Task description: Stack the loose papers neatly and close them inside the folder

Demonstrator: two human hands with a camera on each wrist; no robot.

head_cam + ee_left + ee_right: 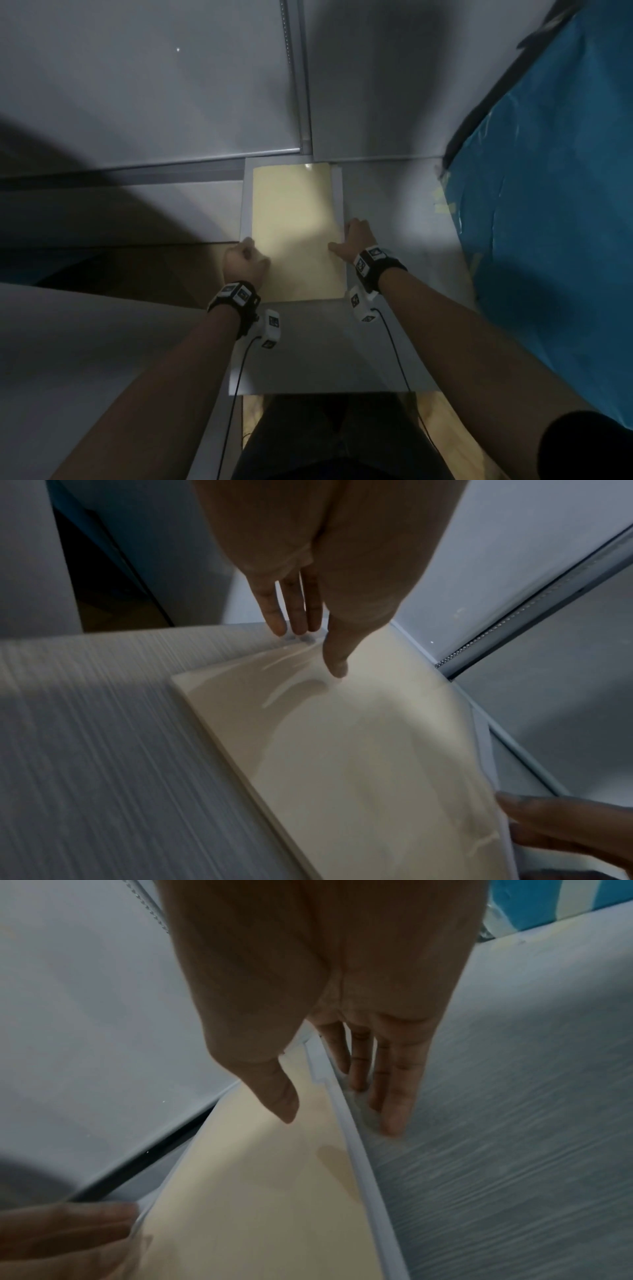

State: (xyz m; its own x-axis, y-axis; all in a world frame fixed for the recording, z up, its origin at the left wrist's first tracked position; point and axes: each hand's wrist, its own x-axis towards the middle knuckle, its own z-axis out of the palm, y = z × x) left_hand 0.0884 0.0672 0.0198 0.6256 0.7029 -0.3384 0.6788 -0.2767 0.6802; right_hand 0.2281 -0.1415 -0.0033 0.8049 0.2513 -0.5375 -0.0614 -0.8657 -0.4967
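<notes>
Head view hides what wrist views show: left hand [308, 593] and right hand [342, 1042], well apart, fingers straight, flank the cream folder [294, 233] edges.

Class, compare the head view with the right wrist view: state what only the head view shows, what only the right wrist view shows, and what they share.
Only the head view: both forearms, the wrist-worn cameras, and the folder's whole outline on the grey table.

Only the right wrist view: the right hand's straight fingers lying on the table beside the folder's white edge, the thumb above the cream cover, and a stepped notch in that edge.

Both: the cream folder, the right hand at its right edge, the left hand at its left edge, and the blue covering.
</notes>
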